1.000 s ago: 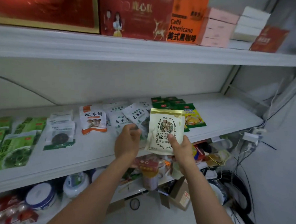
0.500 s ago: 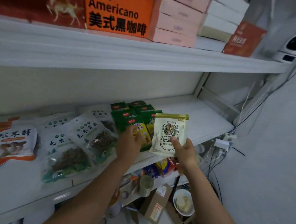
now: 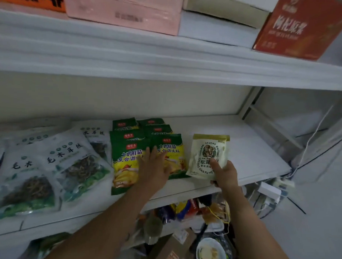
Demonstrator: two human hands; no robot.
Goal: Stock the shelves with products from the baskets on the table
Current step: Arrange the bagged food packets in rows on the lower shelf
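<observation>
Head view: we face a white shelf [image 3: 252, 151] with green and yellow packets [image 3: 126, 158] lying in overlapping rows. Just right of them we hold a cream mushroom pouch [image 3: 206, 150] upright over the shelf. Our left hand [image 3: 155, 169] rests flat on the packets, fingers straight; our right hand [image 3: 225, 175] pinches the pouch's lower edge, thumb in front.

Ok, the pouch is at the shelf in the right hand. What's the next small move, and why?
Probably lay the pouch flat on the bare shelf just right of the green packs. The right hand pinches its lower edge above that free spot, and the left hand lies flat on the green packs, fingers straight.
</observation>
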